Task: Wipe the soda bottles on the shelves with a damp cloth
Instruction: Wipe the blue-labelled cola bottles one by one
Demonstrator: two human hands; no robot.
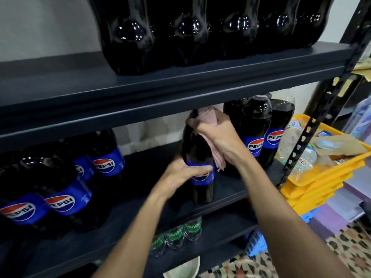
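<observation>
Pepsi bottle [195, 145]: upright on middle shelf [144, 169], long axis vertical.
Left grip [186, 173]: curled round its label, steadying.
Right grip [218, 137]: clutching pink cloth [208, 119] at the neck, above the left; body lies below.

Left hand [184, 173] grips bottle [192, 143]; right hand [218, 137] seemingly wraps cloth [208, 117] round neck.

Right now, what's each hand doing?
Left hand: gripping the Pepsi bottle at its label.
Right hand: holding the pink cloth against the bottle's neck.

Left grip [180, 174] low, right grip [218, 137] higher, both curled.
</observation>
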